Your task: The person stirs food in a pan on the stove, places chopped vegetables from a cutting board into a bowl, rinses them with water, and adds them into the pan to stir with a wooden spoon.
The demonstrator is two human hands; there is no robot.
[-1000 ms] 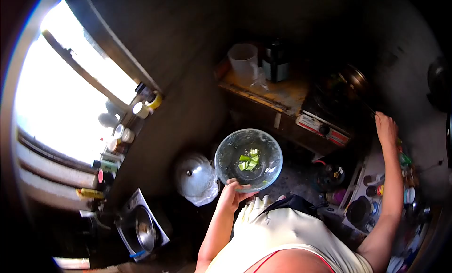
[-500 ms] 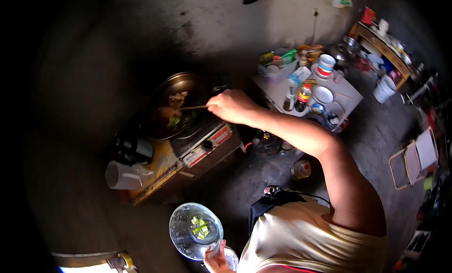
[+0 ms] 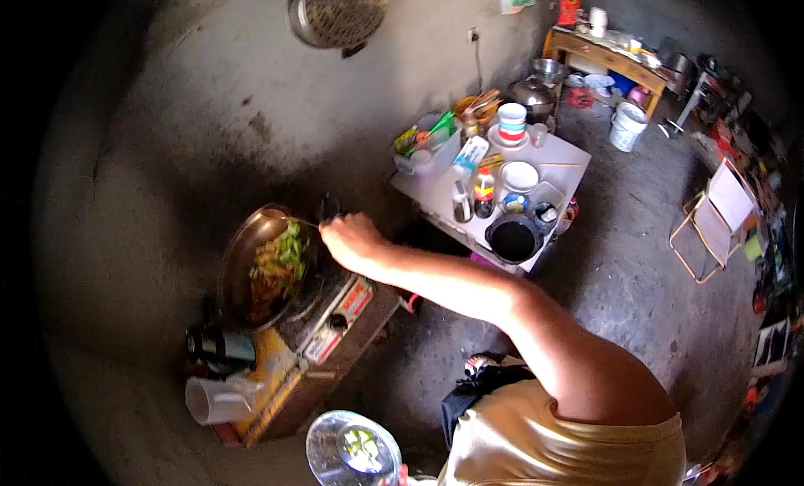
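My right hand (image 3: 350,241) is closed at the right rim of a wok (image 3: 237,268), around the handle end of a thin wooden spatula that reaches over the rim. The spatula's far end cannot be made out. A black wok handle (image 3: 331,207) stands just above the hand. Inside the wok lie chopped green vegetables (image 3: 291,250) and browned pieces (image 3: 270,278). At the bottom edge, my left hand (image 3: 403,474) shows only its fingertips, on the rim of a clear bowl (image 3: 325,448). A few pale green pieces (image 3: 360,446) lie in that bowl.
The wok sits on a gas stove (image 3: 339,321). A clear plastic jug (image 3: 219,400) and a dark kettle-like vessel (image 3: 219,349) stand beside it. Right of the stove, a white table (image 3: 563,169) carries a sauce bottle (image 3: 483,193), bowls and a black pot (image 3: 513,238). A folding chair (image 3: 722,211) stands farther right.
The view has shifted, showing more wall and floor. My right hand has moved nearer the wok's rim, still on the spatula. The food looks more mixed. My left hand still holds the bowl, lower in view.
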